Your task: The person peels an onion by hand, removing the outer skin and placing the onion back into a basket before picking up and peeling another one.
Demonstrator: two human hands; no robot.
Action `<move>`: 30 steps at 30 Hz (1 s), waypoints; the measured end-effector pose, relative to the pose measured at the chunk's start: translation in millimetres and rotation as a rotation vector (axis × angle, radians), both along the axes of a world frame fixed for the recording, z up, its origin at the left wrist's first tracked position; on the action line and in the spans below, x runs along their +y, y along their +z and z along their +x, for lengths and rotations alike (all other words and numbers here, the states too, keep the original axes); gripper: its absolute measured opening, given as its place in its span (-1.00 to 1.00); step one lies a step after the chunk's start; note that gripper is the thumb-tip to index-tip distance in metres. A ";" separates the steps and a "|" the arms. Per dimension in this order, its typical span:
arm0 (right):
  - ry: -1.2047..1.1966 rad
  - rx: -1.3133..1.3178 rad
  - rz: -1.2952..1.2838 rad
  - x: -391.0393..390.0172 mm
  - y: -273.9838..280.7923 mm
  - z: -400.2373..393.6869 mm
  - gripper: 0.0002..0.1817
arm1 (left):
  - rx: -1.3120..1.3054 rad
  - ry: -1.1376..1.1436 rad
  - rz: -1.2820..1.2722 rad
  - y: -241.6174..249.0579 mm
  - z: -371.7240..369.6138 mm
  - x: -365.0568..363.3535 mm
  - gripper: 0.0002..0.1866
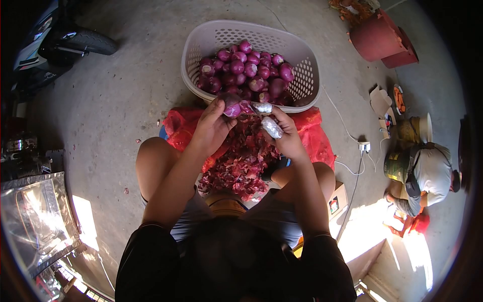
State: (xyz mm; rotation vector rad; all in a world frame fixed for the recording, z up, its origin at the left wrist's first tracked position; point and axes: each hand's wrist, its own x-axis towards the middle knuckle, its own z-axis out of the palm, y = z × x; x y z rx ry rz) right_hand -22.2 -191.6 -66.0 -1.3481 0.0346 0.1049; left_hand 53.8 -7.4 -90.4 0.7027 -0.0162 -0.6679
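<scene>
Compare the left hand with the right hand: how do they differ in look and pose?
The left hand shows no wrapping, while the right hand has silver wrapping on two digits. The left hand grips the rounded body of a purple onion; the right hand's wrapped digits are at the onion's other side, by its loose skin. Both are raised over the reddish peelings.

Strongly fisheye-curved, black at the corners; dim overall, with blown-out sunlight at lower right and lower left.
</scene>
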 end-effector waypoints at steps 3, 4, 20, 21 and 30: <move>-0.003 -0.044 -0.085 -4.1 -4.9 1.5 -0.61 | 0.019 0.017 0.052 6.0 -0.1 1.3 -0.61; -0.038 -0.076 -0.167 -4.1 -3.7 2.5 -0.61 | 0.042 0.023 0.071 7.2 -0.3 1.8 -0.61; 0.097 0.016 -0.367 -26.1 2.4 -2.1 -0.61 | 0.039 0.006 -0.033 12.4 3.2 9.3 -0.53; 0.201 0.024 -0.426 -23.7 3.6 -2.3 -0.60 | 0.030 0.017 -0.017 12.2 3.2 8.0 -0.54; 0.274 0.144 -0.537 -23.9 9.6 -5.5 -0.47 | -0.160 -0.099 0.183 10.7 2.0 8.2 -0.48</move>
